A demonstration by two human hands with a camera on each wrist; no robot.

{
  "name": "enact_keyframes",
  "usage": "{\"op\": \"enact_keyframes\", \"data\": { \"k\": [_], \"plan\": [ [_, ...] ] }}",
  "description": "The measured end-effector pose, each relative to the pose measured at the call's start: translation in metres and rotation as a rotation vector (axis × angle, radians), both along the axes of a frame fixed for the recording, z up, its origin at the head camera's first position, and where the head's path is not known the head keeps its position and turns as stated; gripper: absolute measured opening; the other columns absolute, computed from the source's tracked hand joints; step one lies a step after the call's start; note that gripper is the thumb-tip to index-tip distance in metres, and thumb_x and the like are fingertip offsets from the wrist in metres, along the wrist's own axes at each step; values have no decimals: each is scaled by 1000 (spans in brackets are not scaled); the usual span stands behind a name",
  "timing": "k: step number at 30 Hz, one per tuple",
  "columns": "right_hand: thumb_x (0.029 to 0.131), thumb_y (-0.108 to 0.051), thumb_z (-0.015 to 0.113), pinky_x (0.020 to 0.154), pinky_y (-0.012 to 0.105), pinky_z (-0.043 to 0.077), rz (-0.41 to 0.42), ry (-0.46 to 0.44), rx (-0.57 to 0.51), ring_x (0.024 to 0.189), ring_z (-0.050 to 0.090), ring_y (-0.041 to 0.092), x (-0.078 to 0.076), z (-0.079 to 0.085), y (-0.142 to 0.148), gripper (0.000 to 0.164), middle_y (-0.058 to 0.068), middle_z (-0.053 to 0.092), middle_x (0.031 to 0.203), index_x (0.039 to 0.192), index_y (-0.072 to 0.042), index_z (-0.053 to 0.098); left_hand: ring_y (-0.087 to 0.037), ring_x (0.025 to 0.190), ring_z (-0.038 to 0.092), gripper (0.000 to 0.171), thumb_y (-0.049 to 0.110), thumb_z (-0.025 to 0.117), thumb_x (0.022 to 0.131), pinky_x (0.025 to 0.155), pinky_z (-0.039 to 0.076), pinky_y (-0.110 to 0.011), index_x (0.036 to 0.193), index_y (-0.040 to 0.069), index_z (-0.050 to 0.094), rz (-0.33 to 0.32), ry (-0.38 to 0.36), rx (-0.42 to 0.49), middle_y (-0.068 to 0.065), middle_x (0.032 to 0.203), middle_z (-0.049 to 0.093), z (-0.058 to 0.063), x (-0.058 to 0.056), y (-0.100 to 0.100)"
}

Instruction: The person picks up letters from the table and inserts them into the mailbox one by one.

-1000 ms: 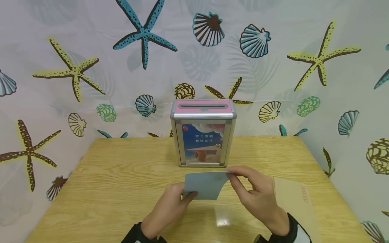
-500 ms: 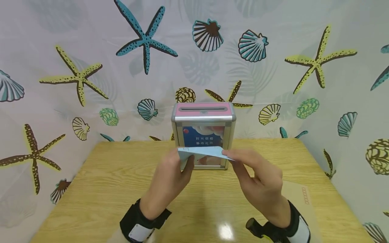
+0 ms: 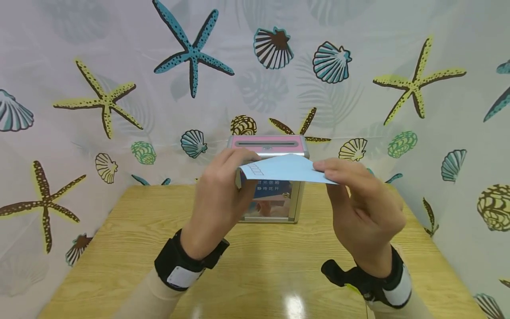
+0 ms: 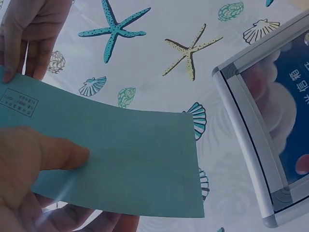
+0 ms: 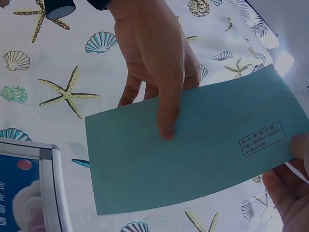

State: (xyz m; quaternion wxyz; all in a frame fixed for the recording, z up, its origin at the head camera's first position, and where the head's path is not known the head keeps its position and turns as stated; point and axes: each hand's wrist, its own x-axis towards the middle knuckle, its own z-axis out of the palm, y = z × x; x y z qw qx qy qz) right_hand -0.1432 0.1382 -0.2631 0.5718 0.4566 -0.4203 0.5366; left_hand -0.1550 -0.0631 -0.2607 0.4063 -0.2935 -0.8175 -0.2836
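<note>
A light blue envelope (image 3: 284, 168) is held nearly flat in front of the upper part of a letter box (image 3: 275, 199). At the envelope's left end my left hand (image 3: 219, 195) grips it, thumb underneath and fingers on the far side. My right hand (image 3: 366, 204) pinches the right end between thumb and fingers. The left wrist view shows the left thumb pressed on the printed side of the envelope (image 4: 130, 150). In the right wrist view a small printed box shows on the envelope (image 5: 203, 135), close to the right hand (image 5: 289, 193).
The letter box has a pink top (image 3: 267, 142) with a narrow slot and stands at the back of the wood-grain table (image 3: 259, 270). A brown envelope lies on the right, mostly behind my right forearm. A shell-and-starfish curtain (image 3: 191, 106) hangs behind and at both sides.
Both hands have raised the light blue envelope from the table's middle to the height of the letter box's upper front. It has tilted from facing me to nearly flat. The right hand moved rightward.
</note>
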Motion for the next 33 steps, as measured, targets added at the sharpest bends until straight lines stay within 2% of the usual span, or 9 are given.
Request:
{"op": "enact_keyframes", "data": {
  "k": [3,5,7,10,16,19,23,30,33],
  "plan": [
    [89,14,70,88,36,62,-36,-2,-20,86,76,29,-1,4,-3,8,25,76,88,83,16,64,-22,99,68,25,-5,74,87,79,62,-37,108,6,70,66,-11,-5,-9,111,71,5,-4,1],
    [89,13,70,88,36,62,-58,-4,-24,86,76,29,-1,6,-3,9,25,76,87,82,16,65,-23,101,68,27,-6,74,86,83,62,-38,110,6,71,82,-23,-2,-10,113,71,8,-8,3],
    [90,11,70,89,36,62,-75,-11,-17,88,76,28,-1,8,-2,10,25,76,87,83,15,65,-24,108,69,29,-7,75,86,94,60,-40,112,5,70,81,-38,6,-11,115,71,11,-12,5],
    [91,10,70,90,36,62,-84,-17,0,90,77,28,-4,10,-1,11,25,75,88,83,15,65,-25,111,69,28,-8,74,87,103,56,-39,113,2,70,25,-61,28,-13,116,72,13,-19,6],
    [93,4,70,90,32,61,-171,-46,16,89,77,26,-8,11,0,15,22,76,89,82,13,67,-25,111,69,25,-9,70,91,103,56,-39,114,1,68,-125,-48,54,-14,117,73,14,-24,8],
    [96,-3,71,92,28,60,-238,-68,39,91,76,23,-11,11,0,19,19,77,91,84,12,69,-26,112,68,26,-8,70,91,103,56,-40,115,2,67,-157,-45,52,-15,119,71,16,-24,8],
    [97,-6,70,93,27,59,-276,-106,99,94,75,24,-21,5,2,19,18,77,95,88,10,71,-28,111,69,24,-7,70,92,101,57,-41,115,1,67,-191,-45,56,-17,119,71,16,-30,5],
    [100,-11,67,94,22,56,-371,-163,215,90,73,29,-39,-5,5,18,21,74,94,97,5,76,-29,110,70,20,-5,70,92,94,59,-43,111,3,70,-260,-152,108,-18,118,72,9,-47,-1],
    [101,-11,66,95,21,56,-379,-176,249,91,73,29,-42,-9,5,19,20,74,96,99,4,76,-28,109,70,20,-5,70,92,93,59,-43,110,3,71,-276,-192,115,-17,116,72,4,-53,-3]
  ]
}}
